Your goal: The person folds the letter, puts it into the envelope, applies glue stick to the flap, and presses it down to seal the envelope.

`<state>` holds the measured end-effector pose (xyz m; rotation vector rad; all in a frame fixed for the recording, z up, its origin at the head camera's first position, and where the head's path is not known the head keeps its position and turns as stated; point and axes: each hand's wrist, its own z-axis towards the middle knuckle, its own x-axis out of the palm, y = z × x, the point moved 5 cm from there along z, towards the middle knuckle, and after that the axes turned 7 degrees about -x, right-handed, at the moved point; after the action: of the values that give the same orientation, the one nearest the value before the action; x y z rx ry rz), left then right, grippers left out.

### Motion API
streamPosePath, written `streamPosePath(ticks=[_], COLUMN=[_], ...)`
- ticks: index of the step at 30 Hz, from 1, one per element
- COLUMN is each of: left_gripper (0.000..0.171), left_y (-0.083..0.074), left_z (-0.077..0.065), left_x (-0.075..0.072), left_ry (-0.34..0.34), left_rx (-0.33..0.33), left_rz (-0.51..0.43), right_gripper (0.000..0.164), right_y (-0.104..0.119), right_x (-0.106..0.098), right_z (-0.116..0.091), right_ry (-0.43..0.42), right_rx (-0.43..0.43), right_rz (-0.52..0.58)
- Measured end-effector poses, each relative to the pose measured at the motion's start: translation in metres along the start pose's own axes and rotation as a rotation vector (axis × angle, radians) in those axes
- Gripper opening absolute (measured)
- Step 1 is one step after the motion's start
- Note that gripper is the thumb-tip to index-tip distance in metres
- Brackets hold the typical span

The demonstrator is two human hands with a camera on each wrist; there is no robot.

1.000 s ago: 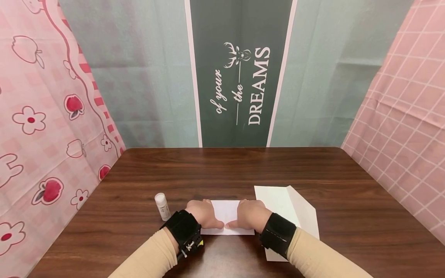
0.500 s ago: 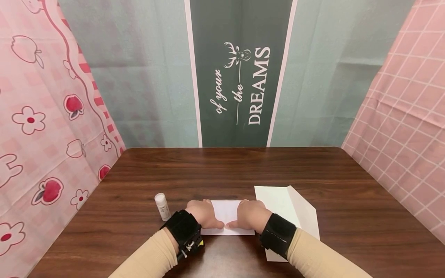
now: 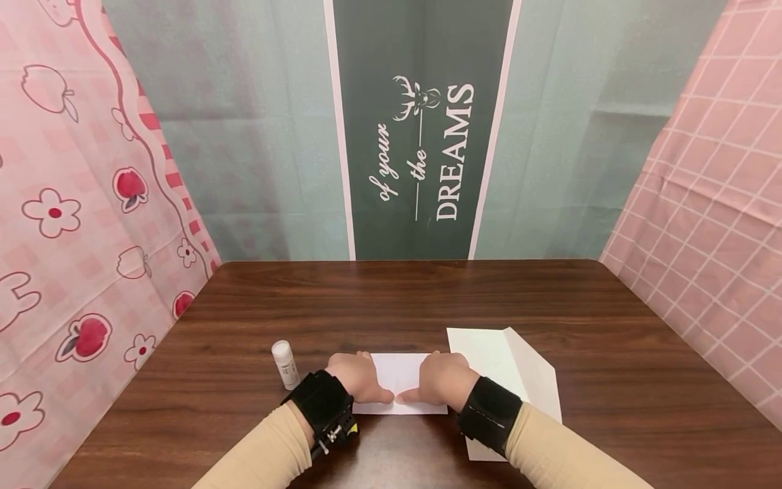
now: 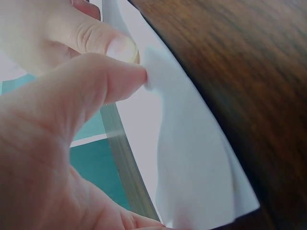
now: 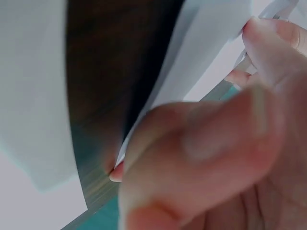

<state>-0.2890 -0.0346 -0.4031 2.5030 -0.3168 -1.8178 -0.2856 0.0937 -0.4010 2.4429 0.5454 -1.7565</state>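
A white folded sheet of paper lies on the table between my hands. My left hand holds its left end, my right hand its right end. Both thumbs point inward and nearly meet, pressing on the strip along the near edge. In the left wrist view the folded flap bulges slightly, with the left thumb on it. Curled right fingers sit at the paper's end in the right wrist view. From the head, most fingers are hidden behind the hands.
A white glue stick stands left of my left hand. To the right, a larger creased white sheet lies partly under my right forearm. The brown wooden table ends at a hanging cloth at the back.
Both hands and the paper stay in nearly the same place. The right hand has shifted very slightly to the right.
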Motion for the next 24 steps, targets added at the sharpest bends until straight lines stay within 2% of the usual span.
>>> streamPosePath(ticks=[15, 24], left_gripper=[0.087, 0.084], left_y=[0.0002, 0.0004], left_z=[-0.0008, -0.0021], left_x=[-0.0001, -0.0007], left_ry=[-0.007, -0.021], left_rx=[0.005, 0.004], left_rz=[-0.021, -0.024], right_gripper=[0.087, 0.084], right_y=[-0.0016, -0.0010], right_x=[0.0037, 0.0019], right_z=[0.0021, -0.0015], right_ry=[0.000, -0.028], right_rx=[0.020, 0.026], right_rz=[-0.022, -0.023])
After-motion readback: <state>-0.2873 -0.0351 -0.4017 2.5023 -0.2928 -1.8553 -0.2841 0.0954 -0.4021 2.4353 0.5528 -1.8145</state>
